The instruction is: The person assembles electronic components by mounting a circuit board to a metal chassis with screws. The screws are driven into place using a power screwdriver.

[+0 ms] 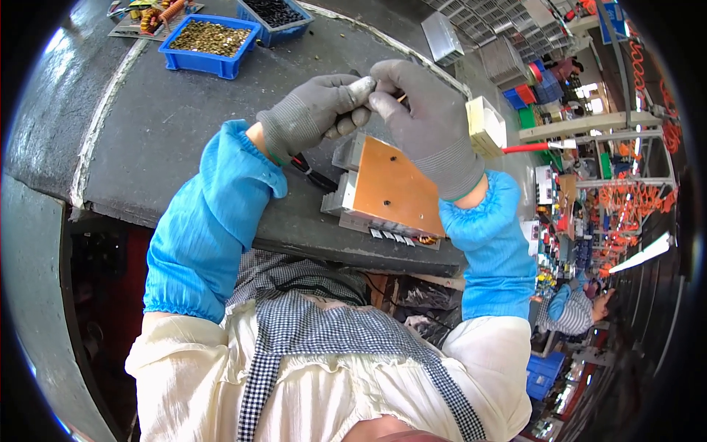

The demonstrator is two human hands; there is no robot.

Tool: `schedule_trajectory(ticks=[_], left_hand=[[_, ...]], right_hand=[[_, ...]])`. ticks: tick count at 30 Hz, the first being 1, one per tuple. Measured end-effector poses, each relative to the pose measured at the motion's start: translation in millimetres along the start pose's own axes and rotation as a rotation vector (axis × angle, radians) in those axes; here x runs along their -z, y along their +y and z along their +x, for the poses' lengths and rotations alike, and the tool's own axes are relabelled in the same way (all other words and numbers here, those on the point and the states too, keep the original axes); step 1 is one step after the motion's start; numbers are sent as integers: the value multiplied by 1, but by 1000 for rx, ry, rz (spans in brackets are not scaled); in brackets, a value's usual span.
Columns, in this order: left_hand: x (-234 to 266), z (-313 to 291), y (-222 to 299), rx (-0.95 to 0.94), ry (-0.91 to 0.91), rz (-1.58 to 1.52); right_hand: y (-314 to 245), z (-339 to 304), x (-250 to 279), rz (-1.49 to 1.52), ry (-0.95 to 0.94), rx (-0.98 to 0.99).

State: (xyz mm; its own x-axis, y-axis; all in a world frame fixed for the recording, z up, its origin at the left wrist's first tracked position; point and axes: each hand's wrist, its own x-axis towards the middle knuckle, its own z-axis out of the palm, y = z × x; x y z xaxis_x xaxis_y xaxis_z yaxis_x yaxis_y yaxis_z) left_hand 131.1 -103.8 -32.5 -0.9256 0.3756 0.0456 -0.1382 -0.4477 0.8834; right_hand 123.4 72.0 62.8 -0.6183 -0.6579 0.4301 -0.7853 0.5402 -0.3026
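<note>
In grey knit gloves, my left hand (315, 110) and my right hand (431, 121) meet above the table. Both are closed, thumbs and fingers pinched together at the fingertips. Whatever small thing they may hold is hidden by the gloves. Below them lies an orange-brown board (398, 184) with dark screws, set on finned silver metal heat sinks (340, 195). My right wrist is over the board's right side. A dark cable (317, 177) with a bit of red runs from under my left hand toward the heat sinks.
A blue tray (168, 57) of small brass-coloured parts stands far left, beside a blue bin (291, 29) of black screws. Orange copper coils (151, 18) lie behind it. A cream open box (484, 125) stands right of my right hand. A person (571, 309) sits at far right.
</note>
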Motion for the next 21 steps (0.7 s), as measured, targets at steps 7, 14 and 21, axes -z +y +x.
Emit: schedule_trajectory(ticks=[7,14,21], left_hand=[[22,4,7,-79,147,-66],[14,10,-2,-5,211,-69],[9,7,3,-1,277,-120]], right_hand=[[0,-54,63,725,-23,-416],[22,-105,66,848,129,-480],[33,-110,65,919,153,-494]])
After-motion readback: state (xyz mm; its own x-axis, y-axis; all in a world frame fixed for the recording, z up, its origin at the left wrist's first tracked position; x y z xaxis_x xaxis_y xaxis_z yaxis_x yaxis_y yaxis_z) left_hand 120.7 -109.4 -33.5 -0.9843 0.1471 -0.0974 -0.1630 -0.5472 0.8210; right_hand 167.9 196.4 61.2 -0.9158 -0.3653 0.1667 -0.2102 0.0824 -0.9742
